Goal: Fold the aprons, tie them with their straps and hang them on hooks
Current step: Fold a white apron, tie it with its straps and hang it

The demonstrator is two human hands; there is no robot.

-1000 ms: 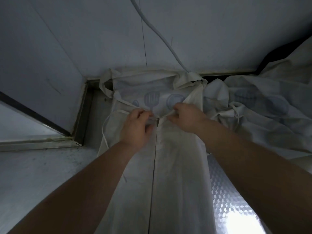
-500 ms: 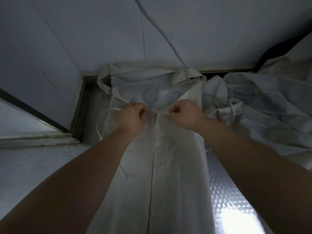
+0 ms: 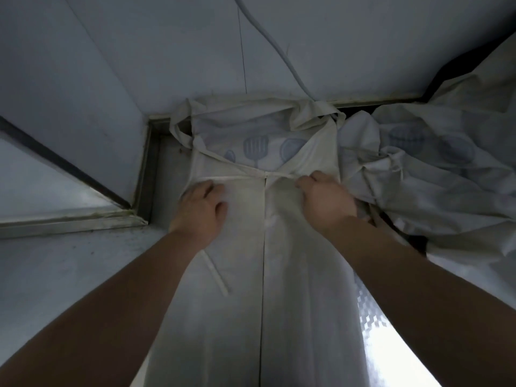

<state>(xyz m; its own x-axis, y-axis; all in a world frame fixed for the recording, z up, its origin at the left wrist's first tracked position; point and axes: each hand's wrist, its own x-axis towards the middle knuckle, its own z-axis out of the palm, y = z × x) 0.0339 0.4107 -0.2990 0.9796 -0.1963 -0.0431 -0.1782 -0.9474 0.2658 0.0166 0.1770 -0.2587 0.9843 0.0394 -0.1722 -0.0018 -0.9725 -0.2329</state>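
Long white fabric apron [image 3: 296, 289] lies folded lengthwise on the silvery patterned counter [image 3: 368, 317]. Left hand [image 3: 199, 208] presses flat on it, fingers straight. Right hand [image 3: 326, 201], well apart, pinches the thin white strap [image 3: 240, 177] stretched across. Beyond, right: a crumpled white printed apron [image 3: 435, 177].

Two aprons: middle apron [image 3: 293, 275], right apron [image 3: 432, 177], crumpled. Two hands: left hand [image 3: 199, 210], right hand [image 3: 326, 202]. Two straps seen: taut strap [image 3: 240, 177] far, loose strap [image 3: 217, 277] near left. One cable [image 3: 279, 48], far. Three blue prints [image 3: 255, 146] on middle apron.
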